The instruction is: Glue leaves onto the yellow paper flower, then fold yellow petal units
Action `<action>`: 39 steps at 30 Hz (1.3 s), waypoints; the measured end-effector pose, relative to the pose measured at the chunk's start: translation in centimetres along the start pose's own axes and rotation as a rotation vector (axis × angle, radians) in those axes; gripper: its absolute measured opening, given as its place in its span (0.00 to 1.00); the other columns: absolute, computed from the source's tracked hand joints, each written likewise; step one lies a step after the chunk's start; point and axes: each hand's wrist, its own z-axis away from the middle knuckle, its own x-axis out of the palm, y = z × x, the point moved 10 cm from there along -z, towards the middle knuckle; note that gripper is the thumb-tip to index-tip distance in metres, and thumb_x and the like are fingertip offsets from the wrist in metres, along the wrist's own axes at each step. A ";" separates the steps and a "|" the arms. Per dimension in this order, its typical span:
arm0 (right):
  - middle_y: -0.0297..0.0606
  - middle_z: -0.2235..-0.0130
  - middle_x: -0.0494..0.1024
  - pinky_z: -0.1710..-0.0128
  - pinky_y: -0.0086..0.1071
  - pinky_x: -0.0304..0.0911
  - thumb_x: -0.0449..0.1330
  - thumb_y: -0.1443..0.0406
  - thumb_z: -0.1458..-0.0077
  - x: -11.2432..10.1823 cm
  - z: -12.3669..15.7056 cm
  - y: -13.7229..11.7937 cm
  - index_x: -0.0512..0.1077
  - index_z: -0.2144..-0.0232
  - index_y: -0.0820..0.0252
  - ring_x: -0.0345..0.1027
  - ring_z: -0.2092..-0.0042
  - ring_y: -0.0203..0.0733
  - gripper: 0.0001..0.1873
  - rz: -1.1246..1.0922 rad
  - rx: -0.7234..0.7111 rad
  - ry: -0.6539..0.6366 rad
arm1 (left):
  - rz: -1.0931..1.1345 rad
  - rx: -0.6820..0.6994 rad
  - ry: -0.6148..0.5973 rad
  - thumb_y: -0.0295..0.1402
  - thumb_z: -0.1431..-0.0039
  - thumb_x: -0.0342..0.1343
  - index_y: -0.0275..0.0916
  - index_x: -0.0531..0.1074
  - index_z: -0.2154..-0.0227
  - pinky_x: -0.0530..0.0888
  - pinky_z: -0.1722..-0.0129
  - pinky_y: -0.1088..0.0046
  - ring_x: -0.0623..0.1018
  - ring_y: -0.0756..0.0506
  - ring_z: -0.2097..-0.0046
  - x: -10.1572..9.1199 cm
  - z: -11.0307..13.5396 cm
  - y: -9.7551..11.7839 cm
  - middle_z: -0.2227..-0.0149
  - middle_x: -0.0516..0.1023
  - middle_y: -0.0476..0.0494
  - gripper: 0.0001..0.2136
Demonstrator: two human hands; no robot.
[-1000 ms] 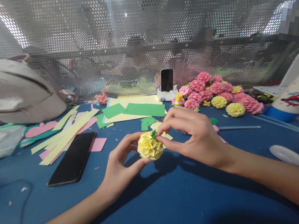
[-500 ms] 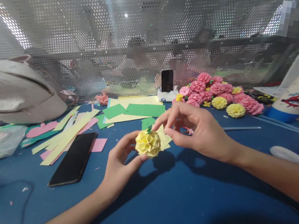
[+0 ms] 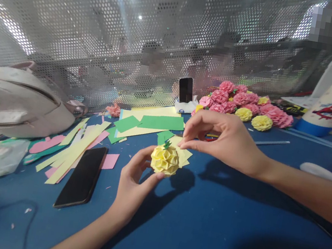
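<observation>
A round yellow paper flower point(image 3: 164, 159) with many folded petals is held between the thumb and fingers of my left hand point(image 3: 135, 181). A small green paper piece point(image 3: 166, 145) sticks up from its top. My right hand point(image 3: 217, 137) is just to the right of the flower, apart from it, with thumb and fingertips pinched together. Whatever the pinch holds, if anything, is too small to make out. Behind the flower lie pale yellow paper pieces point(image 3: 184, 154), partly covered by it, and a small green paper piece point(image 3: 164, 136).
On the blue table point(image 3: 199, 232) lie a black phone point(image 3: 82, 178), yellow paper strips point(image 3: 80, 150) and green sheets point(image 3: 161, 122). Pink paper flowers point(image 3: 240, 98) are heaped at the back, near a bottle point(image 3: 331, 105). A pale backpack point(image 3: 20, 100) stands left, before a perforated metal screen point(image 3: 102, 46).
My right hand has drawn slightly right and up, away from the flower's top, and its fingertips have closed together. The left hand and flower have barely moved.
</observation>
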 end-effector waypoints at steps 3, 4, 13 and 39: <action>0.32 0.70 0.81 0.71 0.29 0.64 0.69 0.64 0.48 0.0 -0.1 0.1 0.74 0.65 0.60 0.75 0.68 0.37 0.10 0.008 0.006 -0.003 | 0.000 0.007 -0.001 0.36 0.42 0.67 0.46 0.73 0.49 0.74 0.50 0.70 0.76 0.45 0.50 0.0 0.0 0.0 0.48 0.77 0.45 0.19; 0.32 0.70 0.81 0.70 0.29 0.64 0.69 0.65 0.48 0.0 -0.1 0.1 0.75 0.63 0.61 0.75 0.68 0.36 0.10 0.011 0.005 -0.010 | -0.001 0.008 -0.001 0.36 0.42 0.67 0.46 0.73 0.49 0.74 0.50 0.70 0.76 0.45 0.49 0.1 0.0 0.1 0.48 0.77 0.45 0.19; 0.35 0.69 0.80 0.64 0.33 0.63 0.67 0.62 0.41 0.2 0.0 -1.6 0.80 0.69 0.59 0.70 0.67 0.36 0.07 0.125 -0.239 -0.046 | -0.021 0.008 0.015 0.38 0.44 0.67 0.42 0.74 0.49 0.75 0.51 0.67 0.77 0.42 0.50 0.0 -0.1 0.4 0.48 0.77 0.41 0.20; 0.30 0.76 0.77 0.75 0.26 0.55 0.61 0.60 0.36 1.7 0.2 -0.2 0.71 0.70 0.60 0.64 0.77 0.30 0.11 0.236 -0.133 -0.289 | -0.010 -0.005 0.005 0.39 0.44 0.67 0.45 0.74 0.49 0.75 0.50 0.68 0.77 0.43 0.50 0.1 0.0 0.3 0.48 0.78 0.44 0.19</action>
